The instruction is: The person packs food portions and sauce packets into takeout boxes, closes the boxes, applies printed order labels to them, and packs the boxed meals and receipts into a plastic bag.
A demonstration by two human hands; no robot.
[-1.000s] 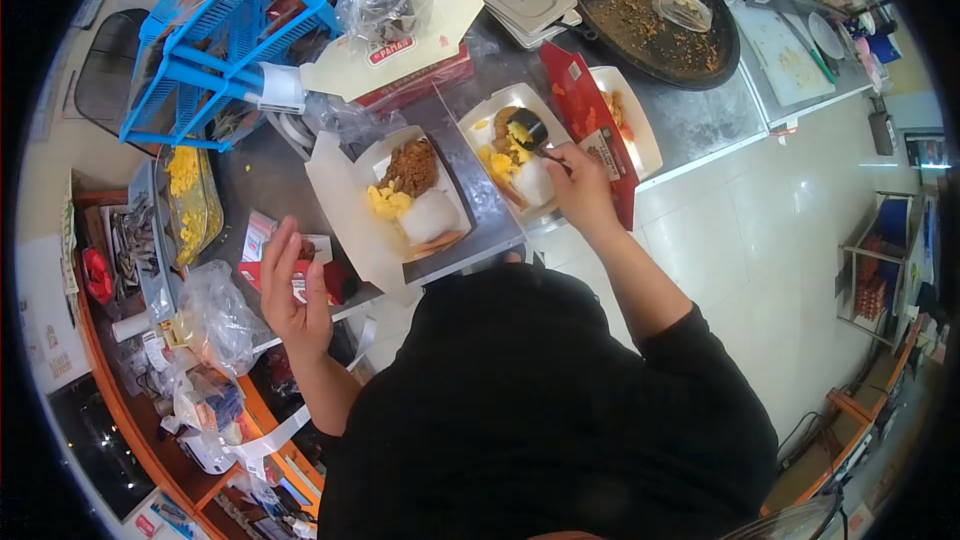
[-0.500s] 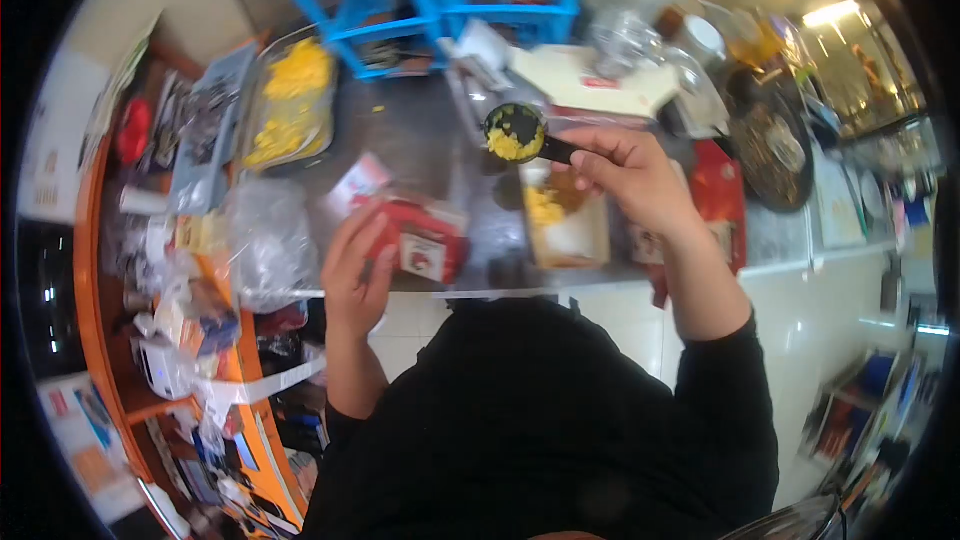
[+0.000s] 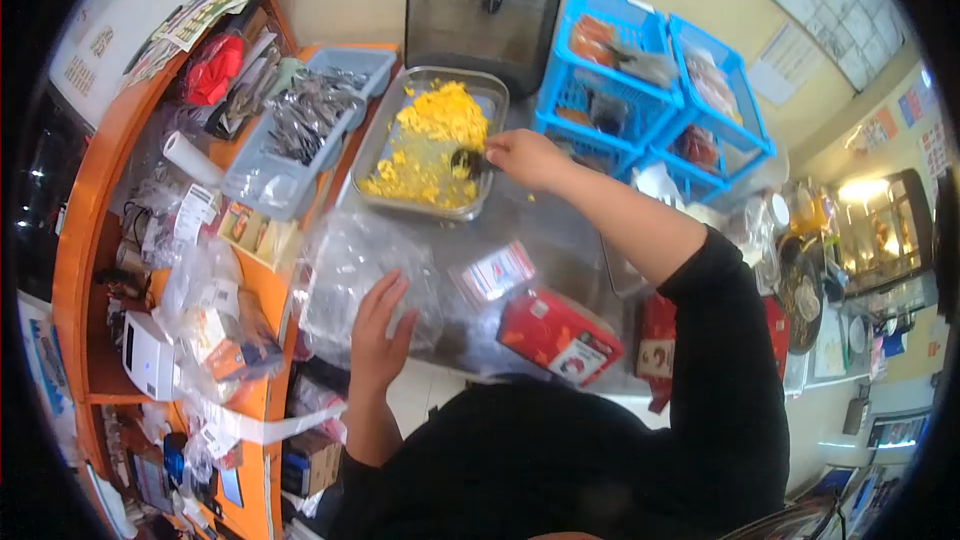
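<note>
My right hand [image 3: 528, 158] grips the short handle of a black scoop [image 3: 463, 160]. Its bowl is down at the right side of a metal tray [image 3: 420, 208], among yellow crumbled food [image 3: 445, 112] that looks like scrambled egg. The scoop's contents are hard to make out. My left hand [image 3: 378, 340] is open, fingers spread, above the right part of a clear plastic bag [image 3: 345, 275]; whether it touches the bag I cannot tell. Right of that hand lie a red printed carton [image 3: 560, 335] and a small white, red and blue packet [image 3: 497, 272].
Blue stacked baskets [image 3: 610, 90] with packaged goods stand at the back right. Left of the tray, a grey bin [image 3: 265, 185] holds many dark wrapped pieces. A dark upright panel [image 3: 480, 10] rises behind the tray. Another red carton [image 3: 655, 345] lies by my right sleeve.
My right hand has carried the scoop, earlier holding yellow food over an open carton, leftward to the tray. My left hand has moved away from the red carton toward the bag. The view has turned left.
</note>
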